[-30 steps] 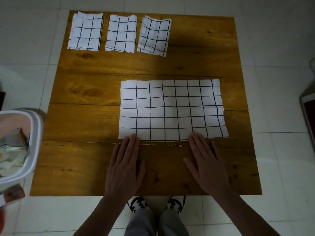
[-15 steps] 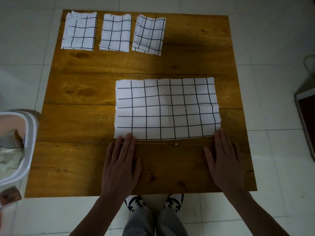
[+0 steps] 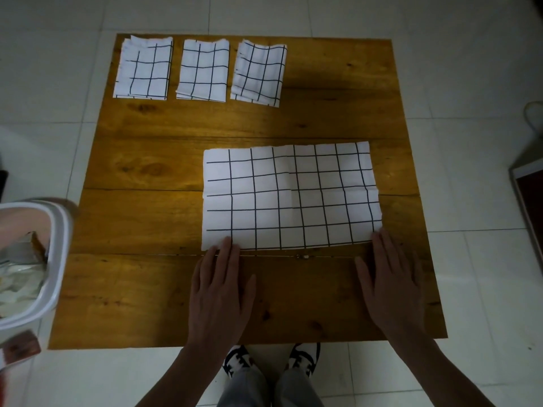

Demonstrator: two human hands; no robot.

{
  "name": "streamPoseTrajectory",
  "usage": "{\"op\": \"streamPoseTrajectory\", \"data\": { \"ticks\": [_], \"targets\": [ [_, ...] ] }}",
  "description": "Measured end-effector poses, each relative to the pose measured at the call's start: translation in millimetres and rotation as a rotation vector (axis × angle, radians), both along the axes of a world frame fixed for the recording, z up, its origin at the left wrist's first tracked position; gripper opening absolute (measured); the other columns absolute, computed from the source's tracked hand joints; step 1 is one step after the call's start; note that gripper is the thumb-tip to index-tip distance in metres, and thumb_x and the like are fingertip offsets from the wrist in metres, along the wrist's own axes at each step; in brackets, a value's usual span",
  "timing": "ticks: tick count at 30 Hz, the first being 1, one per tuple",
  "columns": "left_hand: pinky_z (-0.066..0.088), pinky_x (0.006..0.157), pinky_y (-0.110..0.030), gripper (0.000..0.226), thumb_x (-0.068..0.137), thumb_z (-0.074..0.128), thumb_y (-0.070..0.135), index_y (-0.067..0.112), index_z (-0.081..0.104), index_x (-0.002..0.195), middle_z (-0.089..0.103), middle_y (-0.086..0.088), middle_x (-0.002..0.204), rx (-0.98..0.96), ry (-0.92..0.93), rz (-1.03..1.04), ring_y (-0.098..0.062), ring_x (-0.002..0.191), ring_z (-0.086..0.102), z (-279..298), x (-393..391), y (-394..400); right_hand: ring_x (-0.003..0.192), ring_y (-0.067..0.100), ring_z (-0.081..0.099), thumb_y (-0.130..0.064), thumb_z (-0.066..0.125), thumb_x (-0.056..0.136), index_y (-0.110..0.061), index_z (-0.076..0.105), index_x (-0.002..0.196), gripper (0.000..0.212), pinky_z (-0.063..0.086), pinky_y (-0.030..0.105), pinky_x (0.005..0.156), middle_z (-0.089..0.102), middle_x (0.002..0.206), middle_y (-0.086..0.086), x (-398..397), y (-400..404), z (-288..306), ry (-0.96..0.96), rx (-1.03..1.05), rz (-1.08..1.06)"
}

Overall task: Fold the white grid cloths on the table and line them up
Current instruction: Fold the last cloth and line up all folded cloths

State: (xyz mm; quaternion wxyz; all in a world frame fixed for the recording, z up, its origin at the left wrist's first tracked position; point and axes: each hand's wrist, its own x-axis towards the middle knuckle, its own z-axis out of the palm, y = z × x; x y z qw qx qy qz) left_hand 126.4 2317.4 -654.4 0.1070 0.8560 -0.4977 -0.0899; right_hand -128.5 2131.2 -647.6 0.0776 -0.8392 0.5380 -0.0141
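A white grid cloth [image 3: 291, 198] lies spread flat as a wide rectangle on the wooden table [image 3: 147, 218]. My left hand [image 3: 219, 289] lies flat with straight fingers, its fingertips touching the cloth's near left corner. My right hand [image 3: 390, 286] lies flat too, fingertips at the cloth's near right corner. Three folded grid cloths sit in a row along the table's far edge: one at the far left [image 3: 144, 69], one in the middle [image 3: 203, 70], one to their right [image 3: 259, 73].
A white plastic bin [image 3: 55, 259] with crumpled contents stands on the floor left of the table. A dark box edge [image 3: 529, 195] shows at the right. My shoes [image 3: 271, 359] are under the near table edge. White floor tiles surround the table.
My right hand slid right along the cloth's near edge from its middle to the right corner. My left hand stayed near the left corner. The camera view shifted slightly.
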Motion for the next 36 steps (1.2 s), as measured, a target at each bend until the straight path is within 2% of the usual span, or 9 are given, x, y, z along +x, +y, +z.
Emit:
{"op": "streamPoseTrajectory", "data": {
  "ticks": [4,6,11,15,20,23,26,32,36],
  "targets": [
    [0.022,0.128,-0.048,0.063,0.108,0.037,0.045,0.009,0.036,0.160,0.030,-0.013,0.169,-0.042,0.033,-0.112,-0.028,0.160,0.020,0,-10,-24,0.136,0.034,0.050,-0.049,0.040,0.108,-0.013,0.049,0.149,0.055,0.042,0.055,0.112,0.053,0.150,0.011,9,-9,7,-0.124,0.050,-0.090],
    [0.020,0.129,-0.046,0.064,0.110,0.034,0.046,0.012,0.030,0.163,0.024,-0.010,0.172,-0.040,0.050,-0.206,-0.025,0.161,0.014,0,-19,-40,0.125,0.033,0.053,-0.042,0.048,0.105,-0.011,0.050,0.146,0.051,0.049,0.046,0.099,0.056,0.138,0.014,15,-19,10,-0.191,0.093,-0.133],
    [0.012,0.128,-0.043,0.065,0.112,0.020,0.052,0.018,0.013,0.167,0.008,-0.004,0.175,0.056,0.043,-0.344,-0.020,0.162,0.001,-7,-35,-62,0.112,0.031,0.056,-0.033,0.062,0.101,-0.006,0.049,0.145,0.053,0.043,0.035,0.086,0.057,0.124,0.017,28,-41,21,-0.235,0.121,-0.231],
    [0.010,0.127,-0.044,0.068,0.111,0.021,0.054,0.018,0.007,0.168,0.002,-0.004,0.176,0.101,0.003,-0.343,-0.022,0.162,-0.001,-10,-38,-59,0.104,0.022,0.052,-0.044,0.065,0.098,-0.009,0.051,0.139,0.056,0.043,0.035,0.079,0.056,0.127,0.014,35,-48,27,-0.278,0.208,-0.318],
    [0.011,0.126,-0.046,0.070,0.111,0.017,0.057,0.017,0.008,0.168,0.001,-0.004,0.176,0.117,0.006,-0.325,-0.023,0.162,-0.001,-6,-42,-60,0.095,0.024,0.059,-0.049,0.069,0.094,-0.015,0.054,0.126,0.049,0.042,0.034,0.074,0.064,0.111,0.006,39,-49,28,-0.254,0.254,-0.423],
    [0.012,0.126,-0.046,0.071,0.110,0.017,0.058,0.018,0.006,0.168,0.001,-0.003,0.176,0.121,0.023,-0.299,-0.023,0.162,-0.002,-4,-48,-59,0.106,0.028,0.059,-0.048,0.071,0.092,-0.017,0.055,0.124,0.048,0.048,0.039,0.081,0.063,0.116,0.007,43,-45,27,-0.249,0.272,-0.462],
    [0.014,0.125,-0.047,0.072,0.110,0.019,0.059,0.018,0.007,0.168,0.002,-0.003,0.176,0.119,0.040,-0.280,-0.023,0.162,0.000,-3,-55,-57,0.121,0.032,0.049,-0.042,0.073,0.093,-0.014,0.058,0.126,0.046,0.041,0.038,0.084,0.055,0.129,0.011,49,-42,28,-0.239,0.277,-0.481],
    [0.018,0.124,-0.048,0.073,0.109,0.024,0.057,0.015,0.013,0.167,0.007,-0.005,0.176,0.113,0.043,-0.287,-0.025,0.162,0.006,-4,-61,-47,0.086,0.015,0.060,-0.015,0.075,0.093,-0.012,0.050,0.128,0.043,0.047,0.029,0.073,0.060,0.108,0.000,56,-35,40,-0.502,0.351,-0.524],
    [0.020,0.123,-0.048,0.071,0.109,0.025,0.056,0.013,0.019,0.166,0.014,-0.007,0.175,0.087,0.031,-0.297,-0.026,0.161,0.013,-4,-64,-42,0.083,0.005,0.058,-0.008,0.076,0.091,-0.018,0.048,0.130,0.049,0.044,0.017,0.064,0.055,0.097,-0.015,56,-30,50,-0.719,0.447,-0.683]
  ]
}}
